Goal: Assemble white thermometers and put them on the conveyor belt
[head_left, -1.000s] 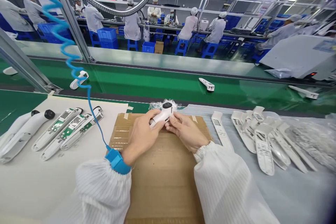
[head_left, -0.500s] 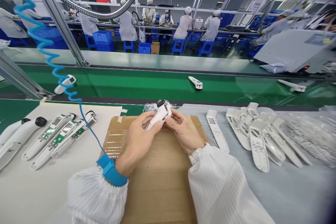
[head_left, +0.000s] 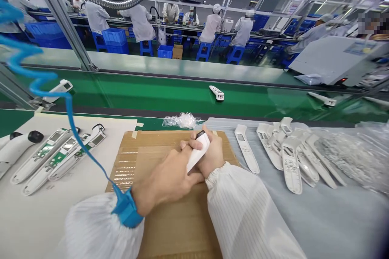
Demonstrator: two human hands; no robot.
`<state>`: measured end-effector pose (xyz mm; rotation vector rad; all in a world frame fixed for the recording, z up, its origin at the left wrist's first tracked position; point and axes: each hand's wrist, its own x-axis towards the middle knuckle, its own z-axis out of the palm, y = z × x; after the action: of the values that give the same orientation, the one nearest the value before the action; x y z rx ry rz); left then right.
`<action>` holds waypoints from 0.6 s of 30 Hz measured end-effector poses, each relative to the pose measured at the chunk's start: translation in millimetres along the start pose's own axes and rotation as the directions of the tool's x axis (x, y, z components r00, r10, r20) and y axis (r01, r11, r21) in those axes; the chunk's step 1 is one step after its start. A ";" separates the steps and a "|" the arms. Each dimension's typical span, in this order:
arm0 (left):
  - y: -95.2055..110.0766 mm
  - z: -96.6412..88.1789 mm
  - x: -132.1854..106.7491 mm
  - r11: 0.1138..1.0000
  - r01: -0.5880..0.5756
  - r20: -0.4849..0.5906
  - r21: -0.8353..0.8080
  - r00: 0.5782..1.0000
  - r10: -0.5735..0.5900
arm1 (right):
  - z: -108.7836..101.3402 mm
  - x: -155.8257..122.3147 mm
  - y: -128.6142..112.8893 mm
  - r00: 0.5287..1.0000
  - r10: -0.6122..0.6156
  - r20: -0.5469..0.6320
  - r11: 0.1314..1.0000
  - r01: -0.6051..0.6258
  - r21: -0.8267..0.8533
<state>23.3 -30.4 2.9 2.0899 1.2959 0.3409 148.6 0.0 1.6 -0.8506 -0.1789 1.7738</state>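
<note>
A white handheld device [head_left: 199, 150] with a dark tip, shaped like an infrared thermometer, is held over the cardboard sheet [head_left: 179, 218]. My left hand [head_left: 170, 172], its wrist in a blue strap [head_left: 129, 209], grips the device from the left. From the far right side my right hand [head_left: 213, 151] wraps round the same device, its fingers partly hidden behind it. Just beyond the cardboard lies crumpled clear plastic [head_left: 184, 120]. A single white shell half [head_left: 246, 149] with a window rests to the right of my right hand.
Several open housings with green circuit boards [head_left: 45, 158] lie at left, near white device bodies [head_left: 21, 148]. At right are piled white shells [head_left: 292, 166] and a clear bag of small parts [head_left: 352, 158]. Devices sit on the green conveyor [head_left: 152, 95]. A blue coiled cord [head_left: 71, 117] crosses the left side.
The device has been turned and drawn down and right, nearer to me. Both hands have shifted their hold on it. The view has swung slightly, and the devices on the conveyor appear further left.
</note>
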 end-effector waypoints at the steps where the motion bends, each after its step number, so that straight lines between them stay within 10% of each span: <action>1: -3.5 -5.0 0.7 0.999 0.022 0.000 -0.041 1.000 -0.022 | -1.3 0.3 -1.0 0.999 0.018 0.041 1.000 -0.017 -0.016; 7: -23.1 -19.4 7.1 0.995 0.013 -0.400 -0.098 0.915 -0.051 | -6.8 -0.2 1.6 0.915 -0.016 0.402 0.956 0.132 -0.262; 15: 7.1 -2.8 4.4 0.982 -0.168 -0.597 0.086 0.780 0.186 | 3.5 -6.7 25.4 0.942 -0.181 0.281 0.921 0.263 -0.287; 18: 1.9 -5.2 5.0 0.985 -0.166 -0.577 0.044 0.801 0.161 | 1.8 -2.6 24.9 0.949 -0.156 0.273 0.944 0.225 -0.243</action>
<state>24.3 -24.6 7.5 2.1771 1.4300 1.1357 128.6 -11.3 -8.6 -0.7690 -0.6640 1.6888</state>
